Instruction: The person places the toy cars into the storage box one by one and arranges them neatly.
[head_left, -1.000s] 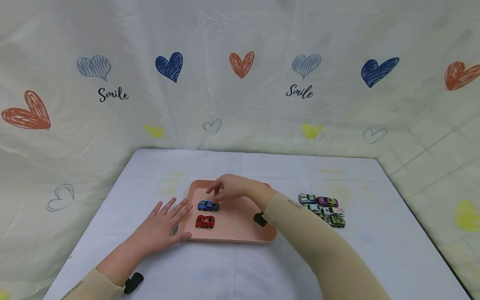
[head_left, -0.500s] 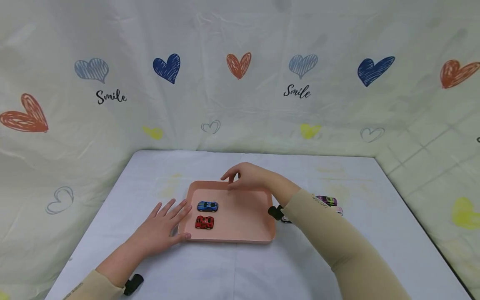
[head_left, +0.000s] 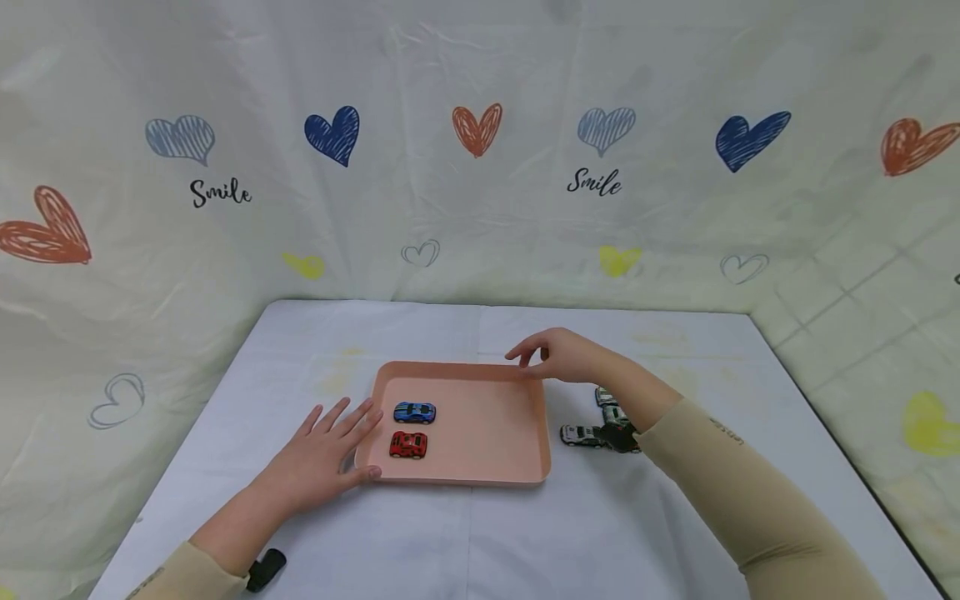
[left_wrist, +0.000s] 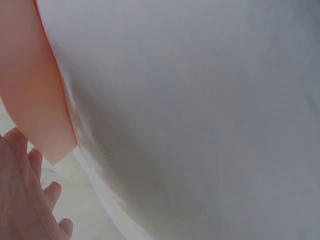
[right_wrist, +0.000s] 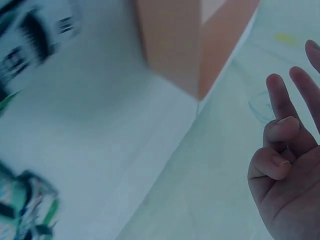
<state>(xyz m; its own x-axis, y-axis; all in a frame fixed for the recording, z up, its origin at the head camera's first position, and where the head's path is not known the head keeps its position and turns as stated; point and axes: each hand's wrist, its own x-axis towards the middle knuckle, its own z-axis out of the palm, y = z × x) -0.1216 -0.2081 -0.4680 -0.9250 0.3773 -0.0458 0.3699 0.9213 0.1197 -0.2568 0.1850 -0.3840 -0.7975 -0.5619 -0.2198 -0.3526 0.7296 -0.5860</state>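
Observation:
A pink tray (head_left: 480, 425) lies on the table. In its left part a blue toy car (head_left: 415, 412) sits above a red toy car (head_left: 408, 445). My left hand (head_left: 322, 454) rests at the tray's left rim with fingers spread; the left wrist view shows the fingers beside the tray wall (left_wrist: 35, 85). Over the tray's far right corner is my right hand (head_left: 562, 354), holding nothing, its fingers loosely bent. Right of the tray stand several toy cars, among them a silver one (head_left: 581, 436), partly hidden behind my right wrist.
A white cloth covers the table (head_left: 420, 542). Behind it hangs a pale curtain (head_left: 525, 217) printed with hearts. Blurred toy cars (right_wrist: 30, 205) show at the left of the right wrist view.
My right hand has left the blue car, lifted away and moved right to the tray's far right corner. The blue car stays in place, and my left hand has hardly moved.

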